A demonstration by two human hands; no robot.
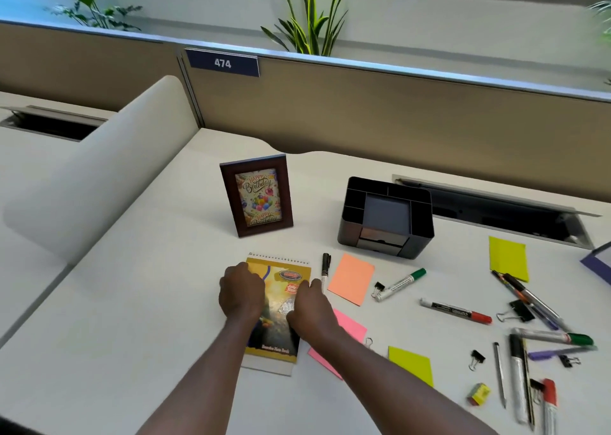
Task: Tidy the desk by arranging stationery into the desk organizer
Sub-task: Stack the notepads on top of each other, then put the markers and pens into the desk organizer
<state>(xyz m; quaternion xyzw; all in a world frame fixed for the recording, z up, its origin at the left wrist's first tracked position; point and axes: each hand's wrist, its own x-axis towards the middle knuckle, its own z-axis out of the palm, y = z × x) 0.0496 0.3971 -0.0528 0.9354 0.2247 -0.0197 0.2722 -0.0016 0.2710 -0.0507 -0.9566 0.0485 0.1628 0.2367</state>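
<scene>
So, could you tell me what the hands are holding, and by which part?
The notebook: the left hand grips its left edge, the right hand its right edge.

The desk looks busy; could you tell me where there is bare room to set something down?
Bare desk lies left of the notebook and picture frame, up to the curved divider. A narrower gap sits between frame and organizer. Right of the notebook it is crowded with markers, binder clips and sticky notes.
</scene>
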